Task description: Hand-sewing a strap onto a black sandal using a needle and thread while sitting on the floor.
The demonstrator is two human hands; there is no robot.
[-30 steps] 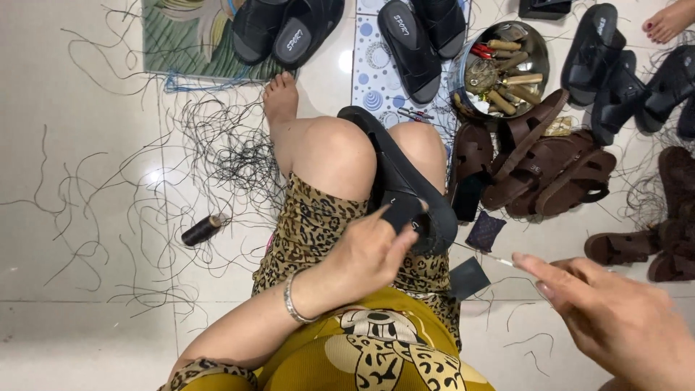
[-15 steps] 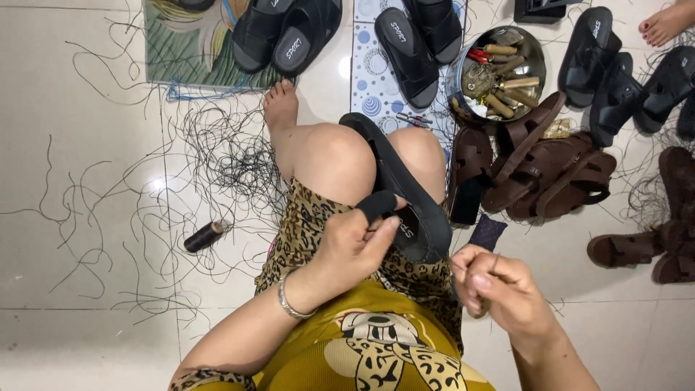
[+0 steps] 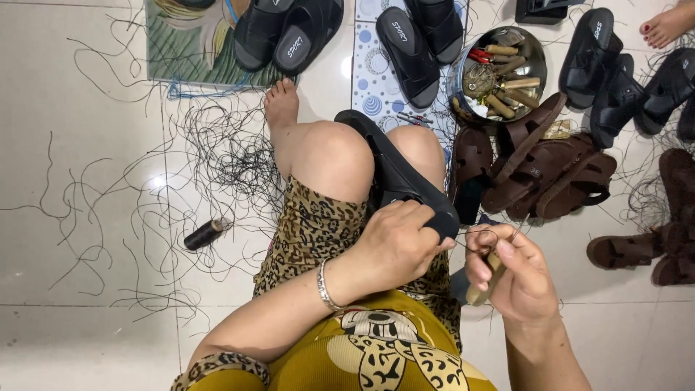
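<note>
A black sandal point(image 3: 394, 170) lies between my knees, its near end gripped by my left hand point(image 3: 397, 242), which wears a silver bracelet. My right hand point(image 3: 515, 279) is just right of it, closed on a wooden-handled awl point(image 3: 483, 279). A thin black thread point(image 3: 479, 235) loops between the awl tip and the sandal's edge. Both hands almost touch above my leopard-print lap.
Loose black threads point(image 3: 217, 152) litter the tiled floor on the left, with a dark thread spool point(image 3: 204, 234). A round metal bowl of tools point(image 3: 499, 69) stands ahead. Brown sandals point(image 3: 543, 170) pile on the right, black ones point(image 3: 289, 32) at the top. Another person's foot point(image 3: 666, 25) shows top right.
My right hand came in from the lower right and rose to the sandal's edge, now holding the awl with thread. My left hand stayed gripping the sandal.
</note>
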